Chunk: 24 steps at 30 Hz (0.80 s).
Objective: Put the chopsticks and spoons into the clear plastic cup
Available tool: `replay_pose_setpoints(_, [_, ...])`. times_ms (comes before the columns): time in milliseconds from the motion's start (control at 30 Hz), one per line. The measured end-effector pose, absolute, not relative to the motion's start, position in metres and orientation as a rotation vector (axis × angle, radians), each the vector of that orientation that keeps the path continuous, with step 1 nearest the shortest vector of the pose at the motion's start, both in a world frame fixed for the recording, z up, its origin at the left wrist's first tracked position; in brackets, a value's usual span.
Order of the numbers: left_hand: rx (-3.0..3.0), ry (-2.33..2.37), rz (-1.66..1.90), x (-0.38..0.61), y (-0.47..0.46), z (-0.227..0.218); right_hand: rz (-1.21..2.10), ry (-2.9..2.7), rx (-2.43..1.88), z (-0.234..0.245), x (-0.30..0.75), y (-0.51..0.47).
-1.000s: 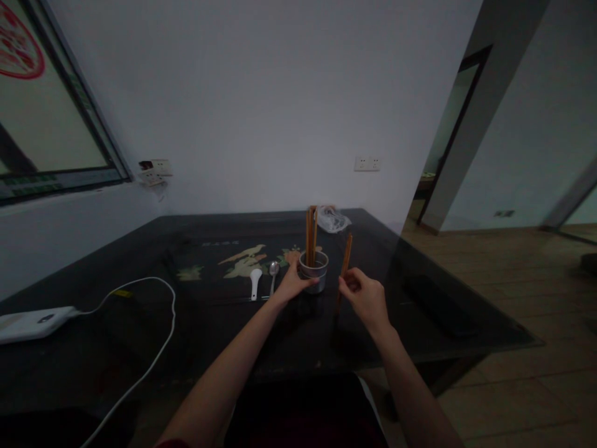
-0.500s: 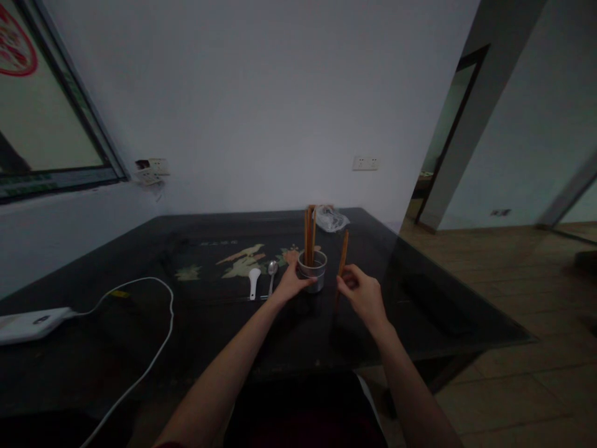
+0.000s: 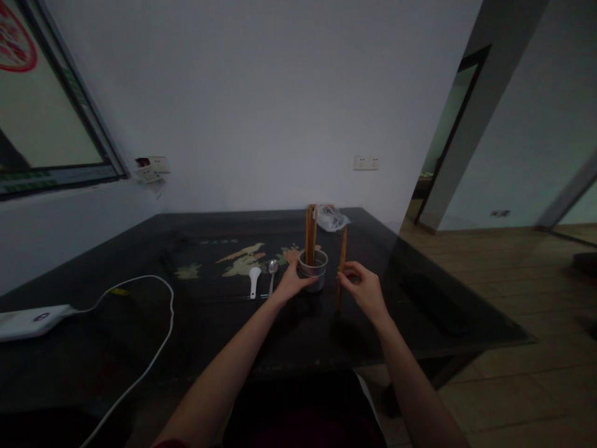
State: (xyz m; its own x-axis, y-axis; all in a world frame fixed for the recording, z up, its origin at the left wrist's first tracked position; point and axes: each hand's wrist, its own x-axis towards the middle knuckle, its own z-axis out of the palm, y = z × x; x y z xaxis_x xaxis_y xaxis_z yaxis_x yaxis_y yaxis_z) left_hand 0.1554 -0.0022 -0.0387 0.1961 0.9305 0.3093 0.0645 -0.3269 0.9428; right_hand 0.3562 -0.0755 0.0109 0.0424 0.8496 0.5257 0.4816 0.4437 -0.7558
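My left hand (image 3: 289, 286) is closed around the left and near side of a grey metal cup (image 3: 318, 270) standing on the dark table. Several wooden chopsticks (image 3: 310, 236) rise out of the cup, leaning on its left side. Just right of the cup, my right hand (image 3: 366, 289) pinches wooden chopsticks (image 3: 343, 249) between thumb and fingers, nearly upright; how many are in this bundle I cannot tell. Left of my left hand lie a white soup spoon (image 3: 254, 282) and a metal spoon (image 3: 273, 269), side by side.
A clear plastic bag (image 3: 331, 219) lies behind the cup near the wall. At the left, a white power strip (image 3: 35, 322) trails a white cable (image 3: 171, 311) across the table (image 3: 209, 348). A dark flat object (image 3: 433, 302) lies at the right.
The chopsticks in my right hand stand a little more upright, and their lower part shows more clearly. My left hand stays on the cup.
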Motion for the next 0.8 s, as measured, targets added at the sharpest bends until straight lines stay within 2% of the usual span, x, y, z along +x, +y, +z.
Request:
replay_pose_setpoints(133, [1.598,0.959,1.269,0.155,-0.002,-0.038,0.536,-1.535,-1.109,0.023,0.359,-0.069])
replay_pose_setpoints(267, [1.601,0.956,1.258,0.155,0.0,-0.039,0.618,-1.468,-0.999,0.055,0.365,-0.063])
replay_pose_setpoints(533, [1.619,0.938,1.263,0.155,0.0,-0.04,0.584,-1.426,-0.858,0.113,0.357,-0.026])
replay_pose_setpoints(633, [1.607,0.909,1.253,0.155,0.001,-0.041,0.541,-1.434,-0.864,0.11,0.34,-0.006])
replay_pose_setpoints(800, [1.607,0.932,1.267,0.155,0.001,-0.043,0.449,-1.501,-0.953,0.079,0.32,0.022])
